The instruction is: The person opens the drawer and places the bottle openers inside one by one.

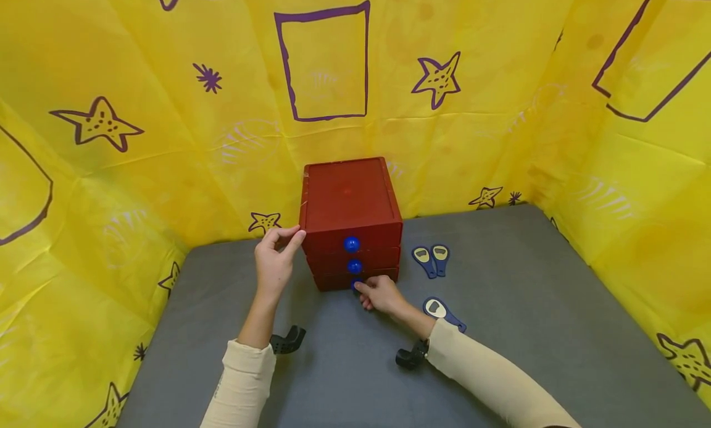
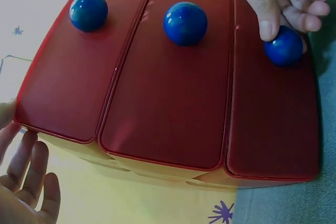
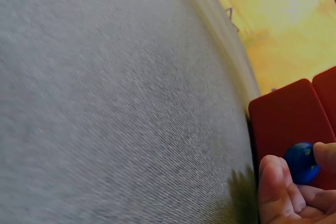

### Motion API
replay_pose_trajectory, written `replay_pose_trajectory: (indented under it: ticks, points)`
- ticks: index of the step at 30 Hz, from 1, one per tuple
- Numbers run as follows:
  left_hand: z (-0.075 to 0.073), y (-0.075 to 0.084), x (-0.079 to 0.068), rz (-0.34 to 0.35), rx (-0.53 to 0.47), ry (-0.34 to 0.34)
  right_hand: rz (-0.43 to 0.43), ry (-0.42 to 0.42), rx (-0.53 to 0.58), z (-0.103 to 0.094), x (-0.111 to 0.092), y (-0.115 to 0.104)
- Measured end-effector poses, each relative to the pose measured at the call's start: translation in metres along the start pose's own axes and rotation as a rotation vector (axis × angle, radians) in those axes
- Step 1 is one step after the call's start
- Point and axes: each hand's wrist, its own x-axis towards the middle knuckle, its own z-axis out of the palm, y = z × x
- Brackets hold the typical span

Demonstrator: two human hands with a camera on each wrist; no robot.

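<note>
A dark red cabinet [image 1: 351,196] with three stacked drawers stands on the grey table, a round blue knob on each drawer front. My right hand [image 1: 381,294] pinches the bottom drawer's knob [image 2: 284,46] between thumb and fingers. That drawer looks flush with the others. At the cabinet's upper left front corner, my left hand [image 1: 274,261] holds the edge with thumb and index finger; its other fingers lie beside the side wall. The top knob [image 1: 352,244] and middle knob [image 1: 354,266] are untouched.
Two blue-handled bottle openers [image 1: 440,260] lie side by side right of the cabinet. A third bottle opener [image 1: 436,308] lies nearer, close to my right forearm. Yellow patterned cloth [image 1: 244,138] hangs behind and beside the grey table [image 1: 533,304].
</note>
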Motion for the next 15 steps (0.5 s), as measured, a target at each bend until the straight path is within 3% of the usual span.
replay_pose_trajectory:
  ticks: [7,15]
  points:
    - [0.000,0.001,0.000,0.002,0.001,0.000,-0.070,-0.033,-0.102,-0.001,-0.018,0.009]
    - [-0.001,0.003,-0.001,-0.030,0.000,-0.002,-0.149,-0.083,-0.164,0.000,-0.057,0.019]
